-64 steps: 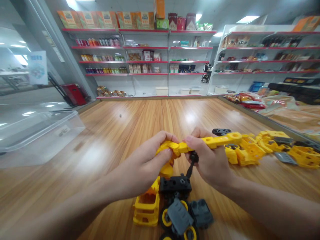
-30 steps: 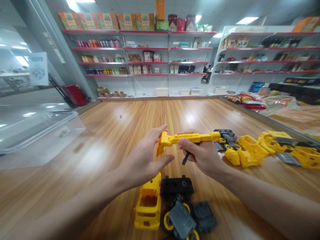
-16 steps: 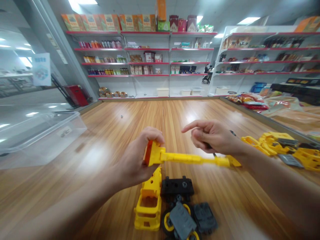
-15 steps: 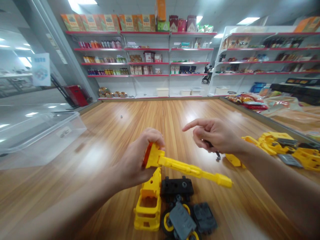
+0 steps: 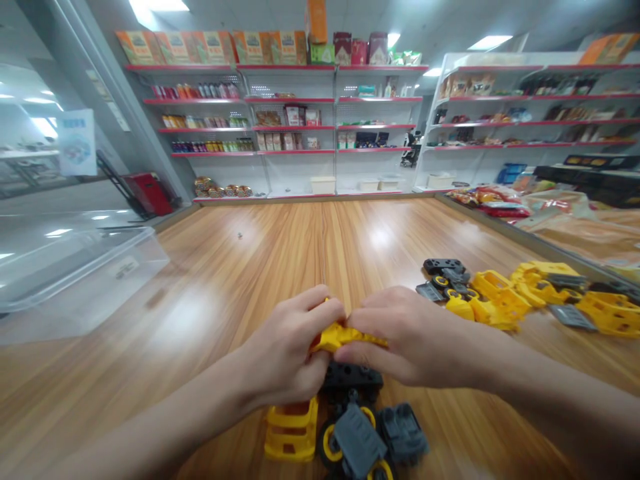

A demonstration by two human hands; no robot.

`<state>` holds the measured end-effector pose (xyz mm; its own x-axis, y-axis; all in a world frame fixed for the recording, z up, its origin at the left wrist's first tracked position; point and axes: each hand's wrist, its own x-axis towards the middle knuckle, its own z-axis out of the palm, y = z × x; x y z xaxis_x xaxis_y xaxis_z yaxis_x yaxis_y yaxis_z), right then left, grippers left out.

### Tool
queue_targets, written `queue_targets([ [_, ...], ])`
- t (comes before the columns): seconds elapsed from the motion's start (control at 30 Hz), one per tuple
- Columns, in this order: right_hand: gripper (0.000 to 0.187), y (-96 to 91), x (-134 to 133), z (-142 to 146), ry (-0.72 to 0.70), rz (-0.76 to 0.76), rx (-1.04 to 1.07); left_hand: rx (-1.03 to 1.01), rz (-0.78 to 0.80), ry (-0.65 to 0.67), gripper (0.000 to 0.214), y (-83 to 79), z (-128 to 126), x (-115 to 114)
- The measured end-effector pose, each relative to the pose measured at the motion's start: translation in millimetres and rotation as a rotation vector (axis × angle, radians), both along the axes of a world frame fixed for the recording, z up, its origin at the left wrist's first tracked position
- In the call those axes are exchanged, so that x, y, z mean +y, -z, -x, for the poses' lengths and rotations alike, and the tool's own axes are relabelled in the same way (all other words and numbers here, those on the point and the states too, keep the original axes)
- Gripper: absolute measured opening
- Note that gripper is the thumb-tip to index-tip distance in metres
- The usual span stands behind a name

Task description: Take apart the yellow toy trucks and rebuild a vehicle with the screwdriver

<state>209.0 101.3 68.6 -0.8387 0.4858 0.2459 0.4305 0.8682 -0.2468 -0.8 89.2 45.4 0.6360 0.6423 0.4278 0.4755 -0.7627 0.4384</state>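
Observation:
Between my two hands is a yellow toy crane arm, mostly covered by fingers. My left hand grips its base end, and my right hand closes around the long boom side. Below them on the table lies a yellow toy truck body, its upper part hidden by my left hand. Beside it is a black chassis piece, partly under my fingers. Closer to me sit a grey plate with black-and-yellow wheels and a dark grey seat-like part.
More yellow toy vehicle parts and black wheeled pieces lie at the right of the wooden table. A clear plastic bin stands at the left. Snack packets lie beyond the right edge; stocked shelves stand behind.
My right hand has come left and down from over the table to grip the crane arm with my left hand. The black wheeled pieces at the right are now uncovered.

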Motion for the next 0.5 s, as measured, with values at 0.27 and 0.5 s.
queue_targets([
  [0.27, 0.034, 4.5, 6, 7, -0.074, 0.072, 0.181, -0.096, -0.070, -0.066, 0.015, -6.3, -2, -1],
  [0.5, 0.042, -0.6, 19, -32, 0.369, -0.019, 0.367, -0.256, -0.098, -0.732, 0.006, -22.1, 56, 27],
])
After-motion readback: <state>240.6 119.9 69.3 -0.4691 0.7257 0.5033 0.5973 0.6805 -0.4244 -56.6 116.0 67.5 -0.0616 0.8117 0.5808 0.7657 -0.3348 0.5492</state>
